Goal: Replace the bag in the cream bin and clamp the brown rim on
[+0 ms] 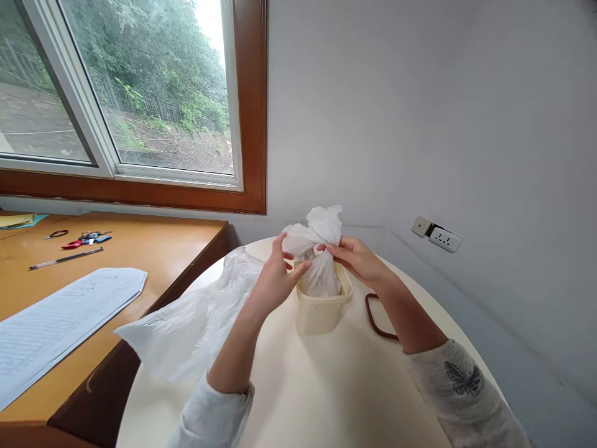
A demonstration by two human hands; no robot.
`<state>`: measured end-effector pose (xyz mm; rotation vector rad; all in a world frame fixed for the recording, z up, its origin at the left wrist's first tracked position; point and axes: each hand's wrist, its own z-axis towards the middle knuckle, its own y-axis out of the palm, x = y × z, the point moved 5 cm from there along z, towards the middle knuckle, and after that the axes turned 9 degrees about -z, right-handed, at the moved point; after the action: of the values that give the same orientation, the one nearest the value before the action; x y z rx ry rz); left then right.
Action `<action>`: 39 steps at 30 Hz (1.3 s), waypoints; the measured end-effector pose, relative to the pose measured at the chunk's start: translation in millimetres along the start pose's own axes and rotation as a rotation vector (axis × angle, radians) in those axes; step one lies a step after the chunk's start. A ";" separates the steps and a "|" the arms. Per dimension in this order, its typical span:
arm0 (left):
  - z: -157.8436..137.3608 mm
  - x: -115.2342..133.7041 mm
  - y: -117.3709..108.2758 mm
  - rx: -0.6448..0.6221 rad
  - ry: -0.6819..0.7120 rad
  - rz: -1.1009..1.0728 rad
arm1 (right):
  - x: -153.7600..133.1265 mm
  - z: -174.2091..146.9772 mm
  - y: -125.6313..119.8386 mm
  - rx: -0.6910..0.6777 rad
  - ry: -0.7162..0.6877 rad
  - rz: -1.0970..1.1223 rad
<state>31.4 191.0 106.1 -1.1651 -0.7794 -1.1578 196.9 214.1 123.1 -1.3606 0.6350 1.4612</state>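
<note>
A white plastic bag (321, 280) with a twisted, bunched neck sits partly inside a small cream bin (321, 314) on the round table. With thumb and fingers, my right hand (357, 258) pinches the bag at its neck. My left hand (275, 277) is at the bag's left side, thumb and forefinger spread apart, the fingertips close to or touching the plastic. Above both hands the loose ends of the bag stick up. What the bag holds, if anything, is hidden.
A brown rounded-square ring (369, 314) lies right of the bin, partly behind my forearm. Another crumpled white bag (200, 317) spreads over the cream table's (336, 398) left side. On the wooden desk (177, 239) are papers (69, 323), a pen (65, 258) and keys (91, 238).
</note>
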 end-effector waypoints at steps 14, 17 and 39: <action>7.0 3.5 -25.9 0.285 0.245 -0.319 | 11.6 -4.5 -18.9 0.212 0.000 0.015; 3.9 5.7 -35.4 0.412 0.292 -0.365 | 21.4 -3.0 -31.8 0.333 -0.013 0.120; 8.6 -8.6 -85.1 0.574 0.310 -1.286 | 73.4 -20.3 -73.6 0.543 -0.053 0.608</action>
<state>-51.7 203.0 124.4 0.1347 -1.5477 -1.8731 281.3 245.6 67.4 -0.7253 1.3785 1.6113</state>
